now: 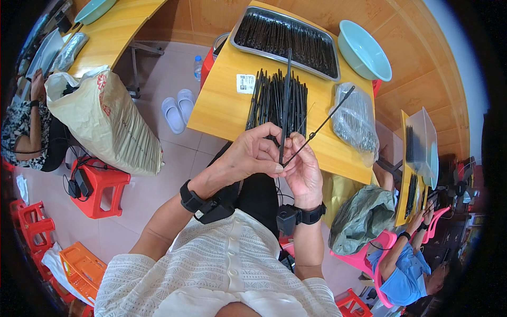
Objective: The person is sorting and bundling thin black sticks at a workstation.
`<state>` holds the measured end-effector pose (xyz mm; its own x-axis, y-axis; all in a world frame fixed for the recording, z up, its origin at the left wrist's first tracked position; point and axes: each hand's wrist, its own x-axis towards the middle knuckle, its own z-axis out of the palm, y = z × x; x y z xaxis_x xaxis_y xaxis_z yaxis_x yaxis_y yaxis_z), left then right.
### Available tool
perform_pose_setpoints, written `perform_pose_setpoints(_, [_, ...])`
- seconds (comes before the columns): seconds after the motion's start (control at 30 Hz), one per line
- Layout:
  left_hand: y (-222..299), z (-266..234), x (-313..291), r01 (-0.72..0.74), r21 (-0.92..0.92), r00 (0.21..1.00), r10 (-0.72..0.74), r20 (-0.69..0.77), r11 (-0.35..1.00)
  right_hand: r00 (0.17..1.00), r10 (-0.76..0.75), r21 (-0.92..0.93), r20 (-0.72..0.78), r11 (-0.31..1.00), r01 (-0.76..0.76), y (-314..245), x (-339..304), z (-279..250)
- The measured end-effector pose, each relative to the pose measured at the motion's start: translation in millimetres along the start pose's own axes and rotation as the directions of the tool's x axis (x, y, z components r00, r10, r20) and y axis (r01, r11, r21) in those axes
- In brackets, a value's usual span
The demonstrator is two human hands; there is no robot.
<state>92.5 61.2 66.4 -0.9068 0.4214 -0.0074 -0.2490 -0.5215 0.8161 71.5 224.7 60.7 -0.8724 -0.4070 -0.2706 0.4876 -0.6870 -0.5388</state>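
My left hand (248,150) pinches a long, narrow black strip (288,90) near its lower end. The strip stands up over the table, pointing away from me. In my right hand (305,169), closed beside it, is a thin black rod (332,112) with a small knob partway along, slanting up to the right. The lower ends of both pieces come together between my fingertips, which partly hide them. Just beyond my hands, a row of black sticks (264,100) lies on the wooden table (216,113).
Behind the row sits a metal tray (240,46) full of dark thin pieces. To its right are a light-blue basin (364,50) and a clear plastic bag (355,119) of pieces. A white label (245,83) lies left. Other people sit at side tables; a large sack (105,119) stands left.
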Motion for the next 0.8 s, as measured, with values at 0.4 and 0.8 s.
perform_pose_setpoints(0.4, [-4, -5, 1, -0.032, 0.092, 0.999, 0.028, 0.042, 0.995, 0.938, -0.345, -0.366, -0.017, 0.876, 0.315, -4, -4, 14])
perform_pose_setpoints(0.8, [-4, 0, 0, 0.037, 0.17, 0.999, -0.031, -0.038, 0.985, 0.942, -0.332, -0.485, 0.057, 0.815, 0.317, -4, -5, 13])
